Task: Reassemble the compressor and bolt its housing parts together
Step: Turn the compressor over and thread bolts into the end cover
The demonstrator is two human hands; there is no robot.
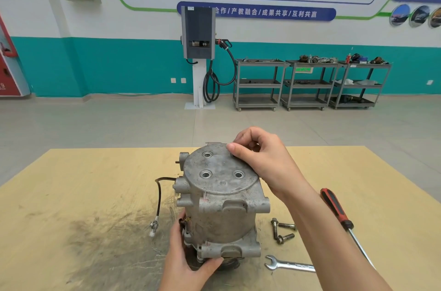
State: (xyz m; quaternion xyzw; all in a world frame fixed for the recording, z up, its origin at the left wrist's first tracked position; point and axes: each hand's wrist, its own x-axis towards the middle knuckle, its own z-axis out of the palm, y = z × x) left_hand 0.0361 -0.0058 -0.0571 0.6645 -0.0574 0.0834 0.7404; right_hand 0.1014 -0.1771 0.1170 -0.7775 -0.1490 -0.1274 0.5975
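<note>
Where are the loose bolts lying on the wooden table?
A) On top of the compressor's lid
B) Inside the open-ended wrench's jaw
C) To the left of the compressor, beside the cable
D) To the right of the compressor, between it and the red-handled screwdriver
D: three loose bolts lie on the table right of the compressor, with the red-handled screwdriver farther right and the wrench below them.

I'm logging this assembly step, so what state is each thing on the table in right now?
compressor: upright on the table, three open bolt holes showing on top.
right hand: fingers curled at the top cover's far edge; what they pinch is hidden.
left hand: grips the base.
bolts: three, loose on the table.
wrench: lying flat, untouched.
screwdriver: lying flat, untouched.
cable: hanging loose, plug unconnected.
</note>
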